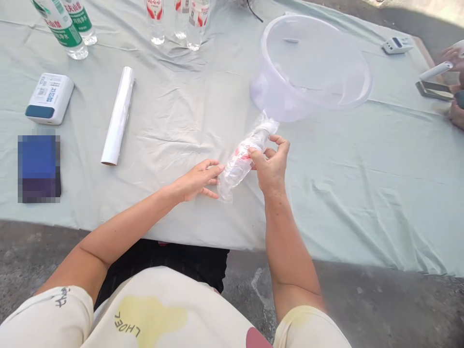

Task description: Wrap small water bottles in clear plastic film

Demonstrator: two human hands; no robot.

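A water bottle [239, 162] with a red and white label, wrapped in clear plastic film, is held at a slant above the cloth-covered table. My right hand [271, 164] is closed on its upper side, thumb on the label and fingers behind. Beside the bottle's lower end, my left hand [203, 180] has its fingers spread, the fingertips at the film. Loose film sticks out past both ends of the bottle. To the left lies a roll of plastic film [118, 116]. Behind the bottle stands a clear plastic tub [271, 92].
Several water bottles [197, 24] stand at the back, two with green labels [67, 34]. A white power bank [50, 98] and a blurred blue item [39, 166] lie at left. A white device [397, 45] sits at far right, near another person's hand [457, 113].
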